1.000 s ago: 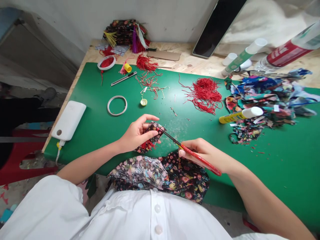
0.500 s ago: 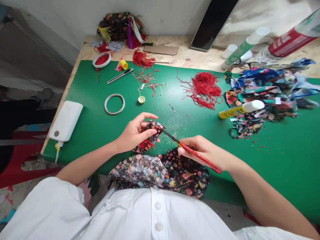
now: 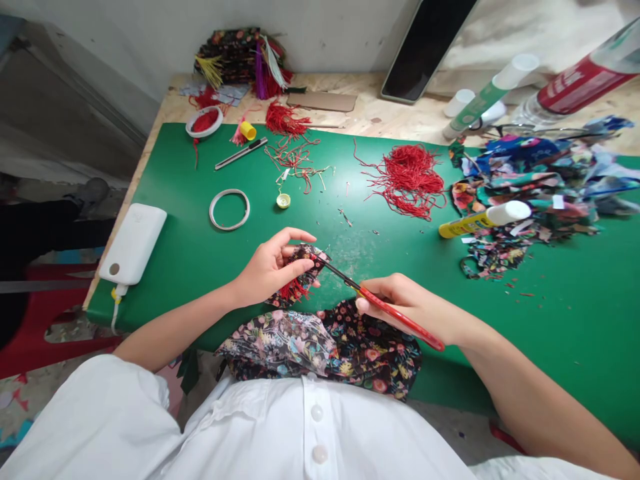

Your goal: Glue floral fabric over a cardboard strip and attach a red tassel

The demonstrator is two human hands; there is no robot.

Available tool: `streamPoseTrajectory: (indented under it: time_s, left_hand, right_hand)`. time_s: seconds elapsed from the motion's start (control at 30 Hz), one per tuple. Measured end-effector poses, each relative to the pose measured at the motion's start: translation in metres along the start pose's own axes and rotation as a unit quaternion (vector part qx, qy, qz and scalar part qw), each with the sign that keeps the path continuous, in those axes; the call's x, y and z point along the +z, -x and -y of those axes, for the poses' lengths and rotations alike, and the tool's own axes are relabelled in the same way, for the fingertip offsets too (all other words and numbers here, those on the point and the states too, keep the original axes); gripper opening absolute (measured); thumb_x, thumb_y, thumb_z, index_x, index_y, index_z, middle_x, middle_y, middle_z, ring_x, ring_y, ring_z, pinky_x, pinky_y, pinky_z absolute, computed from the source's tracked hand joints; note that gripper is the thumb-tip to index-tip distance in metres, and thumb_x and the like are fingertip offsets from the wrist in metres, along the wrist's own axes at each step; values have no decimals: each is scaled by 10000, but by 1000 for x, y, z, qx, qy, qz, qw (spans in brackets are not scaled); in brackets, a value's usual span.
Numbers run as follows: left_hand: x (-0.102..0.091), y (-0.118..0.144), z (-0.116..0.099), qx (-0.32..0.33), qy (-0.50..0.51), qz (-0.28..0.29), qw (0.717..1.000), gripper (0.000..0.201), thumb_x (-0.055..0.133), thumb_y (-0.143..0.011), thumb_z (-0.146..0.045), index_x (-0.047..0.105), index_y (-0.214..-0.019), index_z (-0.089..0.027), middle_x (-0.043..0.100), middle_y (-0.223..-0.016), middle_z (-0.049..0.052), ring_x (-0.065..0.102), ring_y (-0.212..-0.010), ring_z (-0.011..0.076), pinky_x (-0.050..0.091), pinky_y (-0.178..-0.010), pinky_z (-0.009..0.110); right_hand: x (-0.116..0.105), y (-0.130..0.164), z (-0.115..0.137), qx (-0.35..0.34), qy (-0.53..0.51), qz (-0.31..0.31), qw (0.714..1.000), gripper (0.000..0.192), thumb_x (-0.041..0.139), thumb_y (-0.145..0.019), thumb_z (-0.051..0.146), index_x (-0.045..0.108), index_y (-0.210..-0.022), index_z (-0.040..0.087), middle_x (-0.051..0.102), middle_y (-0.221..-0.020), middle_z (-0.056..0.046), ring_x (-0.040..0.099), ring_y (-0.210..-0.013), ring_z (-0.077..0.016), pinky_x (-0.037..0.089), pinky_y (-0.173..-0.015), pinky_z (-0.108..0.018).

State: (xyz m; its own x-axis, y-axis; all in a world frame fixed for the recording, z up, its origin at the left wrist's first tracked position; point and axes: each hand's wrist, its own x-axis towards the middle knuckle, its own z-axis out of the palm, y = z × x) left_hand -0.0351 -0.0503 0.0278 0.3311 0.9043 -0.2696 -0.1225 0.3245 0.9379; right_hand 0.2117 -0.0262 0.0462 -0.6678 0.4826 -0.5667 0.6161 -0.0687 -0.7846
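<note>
My left hand [image 3: 273, 268] pinches a small piece of dark floral fabric [image 3: 306, 255] between thumb and fingers. A red tassel [image 3: 294, 289] hangs from it beneath the thumb. In my right hand [image 3: 404, 299] are scissors [image 3: 383, 305] with red handles; their tips lie against the fabric piece, beside the left thumb. The blades look nearly closed, and what lies between them is too small to tell. Below both hands, a larger dark floral cloth [image 3: 320, 347] lies crumpled over the table's front edge, against a white shirt.
On the green mat [image 3: 185, 260] lie a tape ring [image 3: 229, 209], a cutter knife [image 3: 241, 154], a white power bank [image 3: 133, 243] and red threads [image 3: 407, 179]. A yellow glue stick [image 3: 483, 219] rests by fabric scraps [image 3: 540, 177] at the right. A phone [image 3: 427, 47] leans at the back.
Almost nothing differs. Both hands hold the same pose with the scissors on the fabric; the whole view has shifted very slightly.
</note>
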Motion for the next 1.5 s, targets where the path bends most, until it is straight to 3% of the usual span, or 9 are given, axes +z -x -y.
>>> streamPoseTrajectory:
  time_s: [0.6,1.5]
  left_hand:
    - [0,-1,0,-4,-9,0,1000,359,715,-831,-328,520,-1094,-182,698,-834,-6,747,-668,145,600,-644,216]
    - [-5,0,-1,31,-101,11,994,269,642,-874,-254,548,-1115,-178,718,-865,18,742,-717,138,569,-685,208]
  right_hand:
    - [3,1,-2,-11,-52,11,999,605,477,-831,753,387,-611,198,351,-506,56,286,-457,-72,186,-456,-237]
    - [1,1,-1,-20,-53,21,998,576,483,-852,718,397,-624,196,371,-501,59,324,-425,-72,202,-434,-228]
